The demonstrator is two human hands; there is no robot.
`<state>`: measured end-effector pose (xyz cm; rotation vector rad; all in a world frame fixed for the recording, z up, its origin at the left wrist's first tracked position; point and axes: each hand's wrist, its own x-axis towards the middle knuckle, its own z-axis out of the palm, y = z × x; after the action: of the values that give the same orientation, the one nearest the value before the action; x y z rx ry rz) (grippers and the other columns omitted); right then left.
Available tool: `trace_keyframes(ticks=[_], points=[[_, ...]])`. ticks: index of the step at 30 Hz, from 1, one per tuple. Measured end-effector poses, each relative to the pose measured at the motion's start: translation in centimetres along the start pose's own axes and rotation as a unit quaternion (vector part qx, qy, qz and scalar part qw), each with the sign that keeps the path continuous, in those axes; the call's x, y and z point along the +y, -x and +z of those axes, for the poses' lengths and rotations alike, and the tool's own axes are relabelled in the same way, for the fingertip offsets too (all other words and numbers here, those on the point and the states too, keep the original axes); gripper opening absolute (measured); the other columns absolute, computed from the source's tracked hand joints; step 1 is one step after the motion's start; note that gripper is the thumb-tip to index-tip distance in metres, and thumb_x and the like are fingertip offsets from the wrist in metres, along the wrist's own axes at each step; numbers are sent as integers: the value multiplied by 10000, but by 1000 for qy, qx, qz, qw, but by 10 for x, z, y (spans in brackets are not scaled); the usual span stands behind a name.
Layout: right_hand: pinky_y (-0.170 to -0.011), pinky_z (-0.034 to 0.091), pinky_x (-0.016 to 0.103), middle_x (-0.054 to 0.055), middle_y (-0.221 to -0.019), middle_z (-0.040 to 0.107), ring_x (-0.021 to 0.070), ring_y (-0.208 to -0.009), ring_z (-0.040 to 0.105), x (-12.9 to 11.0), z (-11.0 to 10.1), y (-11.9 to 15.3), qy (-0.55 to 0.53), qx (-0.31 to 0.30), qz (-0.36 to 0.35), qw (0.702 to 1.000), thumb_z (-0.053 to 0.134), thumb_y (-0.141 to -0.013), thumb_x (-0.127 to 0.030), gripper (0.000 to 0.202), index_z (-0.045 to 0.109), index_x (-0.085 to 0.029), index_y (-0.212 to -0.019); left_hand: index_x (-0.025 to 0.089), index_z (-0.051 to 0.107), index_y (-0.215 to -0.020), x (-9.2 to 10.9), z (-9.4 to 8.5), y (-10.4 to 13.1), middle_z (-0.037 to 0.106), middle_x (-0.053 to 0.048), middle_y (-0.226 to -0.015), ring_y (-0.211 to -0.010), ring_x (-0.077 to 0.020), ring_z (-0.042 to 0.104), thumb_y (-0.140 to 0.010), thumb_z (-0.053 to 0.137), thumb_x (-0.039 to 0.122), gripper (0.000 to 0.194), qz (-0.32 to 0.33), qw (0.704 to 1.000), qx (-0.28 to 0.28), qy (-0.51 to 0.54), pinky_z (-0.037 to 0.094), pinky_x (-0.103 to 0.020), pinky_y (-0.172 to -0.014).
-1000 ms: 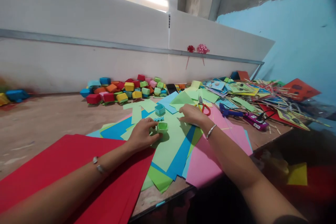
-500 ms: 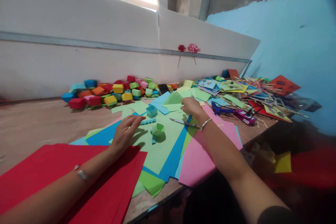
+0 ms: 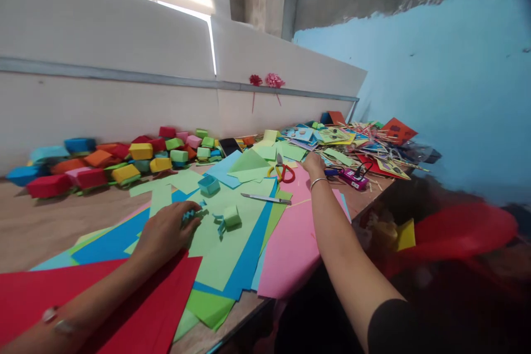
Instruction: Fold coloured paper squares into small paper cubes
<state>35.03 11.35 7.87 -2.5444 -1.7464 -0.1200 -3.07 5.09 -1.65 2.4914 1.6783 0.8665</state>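
2 hands, well apart. Left hand (image 3: 168,228) pinches a pleated blue strip (image 3: 188,215) over the pale green sheet (image 3: 219,257); I'd press lightly to spare the folds. Right hand (image 3: 314,163) is at the blue glue gun (image 3: 332,172), grip hidden, so I can't tell; I'd lift clear of the pink sheet (image 3: 290,254). Beyond the strip, 1 open teal box (image 3: 208,185), contents unreadable; 1 green box (image 3: 232,215) nearby, opening not visible.

The right hand (image 3: 314,163) partly hides a probable glue gun (image 3: 332,172).
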Motion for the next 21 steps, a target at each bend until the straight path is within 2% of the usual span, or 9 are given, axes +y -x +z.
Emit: trace_keyframes(ticks=[3,7,9,11,13,14,17,21], points=[[-864,517,309,310,-1244,639,292,-1148,650,4,-6,-3,-5,25,26,999,517,-917,-182,472,581,-14,-1353,268,615,-906,0,-1,-1,729,-96,-907,-857,-324,675,-797,495,433,232,-20,999,20,31,494,-394,-696],[-894,488,249,197,-1294,659,236,-1193,630,17,-29,-6,1,48,-10,999,481,-903,-103,465,614,-128,-1348,269,548,-819,3,-3,-1,687,-81,-836,-794,-296,646,-790,489,422,167,-30,997,53,49,469,-378,-667],[-874,485,219,153,-1198,719,212,-1130,661,30,-37,-4,15,34,-40,999,518,-883,-104,413,682,-145,-1260,268,522,-784,6,-4,-1,663,-76,-796,-750,-285,623,-796,481,420,158,-33,996,54,61,452,-376,-642],[-825,487,194,106,-1022,776,187,-982,708,45,-38,2,34,-4,-72,997,588,-834,-100,335,759,-164,-1115,268,507,-768,9,-6,-1,642,-69,-769,-726,-280,606,-798,477,417,155,-36,995,53,73,441,-380,-631],[-797,489,193,96,-928,785,186,-893,723,57,-30,8,61,-41,-96,993,647,-778,-85,260,796,-152,-981,267,494,-761,12,-7,0,623,-55,-762,-735,-278,599,-788,484,397,133,-38,994,63,82,442,-382,-646],[-800,492,207,121,-945,781,206,-908,724,61,-24,11,77,-49,-100,991,663,-759,-74,241,796,-127,-953,266,486,-760,13,-7,0,611,-44,-759,-743,-274,596,-781,491,384,120,-41,993,70,86,445,-381,-659],[-880,491,269,216,-1162,716,269,-1090,681,66,-3,14,115,-30,-104,987,616,-811,-71,303,750,-75,-1082,265,493,-825,16,-9,1,599,-14,-794,-773,-264,597,-780,507,365,111,-65,989,73,115,457,-379,-703],[-986,459,335,233,-1290,644,281,-1213,615,64,16,9,135,0,-109,985,540,-892,-113,356,679,-99,-1220,259,578,-993,14,-12,-3,649,-43,-915,-876,-298,617,-769,494,386,271,-85,981,74,156,478,-407,-770]])
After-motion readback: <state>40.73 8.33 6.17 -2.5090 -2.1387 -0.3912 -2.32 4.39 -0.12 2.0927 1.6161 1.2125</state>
